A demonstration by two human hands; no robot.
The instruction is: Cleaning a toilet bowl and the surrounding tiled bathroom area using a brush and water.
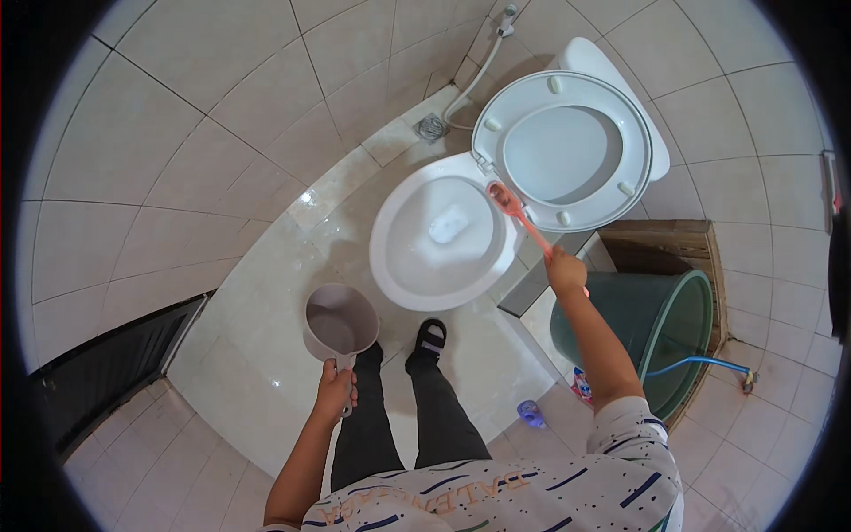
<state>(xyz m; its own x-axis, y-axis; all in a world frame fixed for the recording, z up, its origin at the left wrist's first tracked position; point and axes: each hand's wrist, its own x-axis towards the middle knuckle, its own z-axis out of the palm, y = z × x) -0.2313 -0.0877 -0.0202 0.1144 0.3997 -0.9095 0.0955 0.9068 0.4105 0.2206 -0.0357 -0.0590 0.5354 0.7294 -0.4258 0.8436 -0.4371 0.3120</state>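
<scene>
Head view: left hand point(336, 391) is gripping a grey-pink dipper point(342, 324) by its handle, cup projecting forward; probably stiff, light unless filled, best held there. Right hand point(566, 273) is clasping an orange brush point(508, 200) by its handle, head pointing forward-left at the hinge edge of the toilet bowl point(381, 244); likely light, stiff, slippery when wet.

Glossy ceramic toilet bowl point(434, 277), matt plastic dipper point(340, 324), smooth plastic brush point(516, 211), plastic bucket point(625, 306), shiny floor tiles point(257, 363)
</scene>
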